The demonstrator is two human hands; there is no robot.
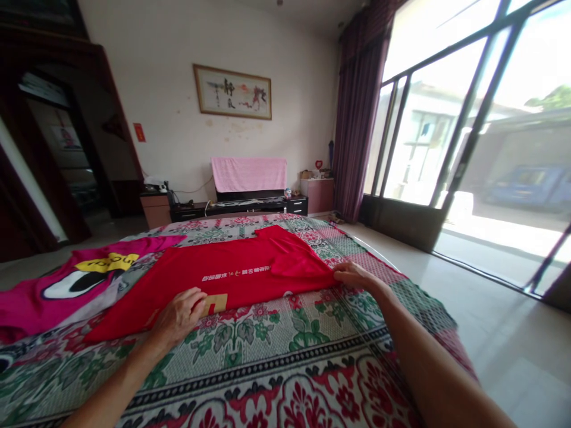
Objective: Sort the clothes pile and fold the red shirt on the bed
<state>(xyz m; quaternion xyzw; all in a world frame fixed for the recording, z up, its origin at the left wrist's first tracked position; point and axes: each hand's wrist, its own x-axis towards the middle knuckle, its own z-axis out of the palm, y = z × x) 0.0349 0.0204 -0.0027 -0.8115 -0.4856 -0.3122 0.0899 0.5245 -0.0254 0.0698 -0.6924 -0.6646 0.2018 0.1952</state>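
A red T-shirt [241, 261] with white lettering and a tan printed patch lies spread across the patterned cloth [267, 351], one part folded over on its right side. My left hand [182, 314] is closed on the shirt's near edge, beside the tan patch. At the right end of the shirt, my right hand [352, 276] pinches the corner of the red fabric. To the left lies a magenta garment [57, 285] with a yellow patch and a black-and-white print, close to the red shirt.
Beyond the cloth stands a low black cabinet [191, 212], with a pink towel [250, 173] draped over a dark flat object. A framed picture [232, 92] hangs on the wall. Purple curtains [359, 119] and large glass doors [428, 142] are at the right, a doorway at the left.
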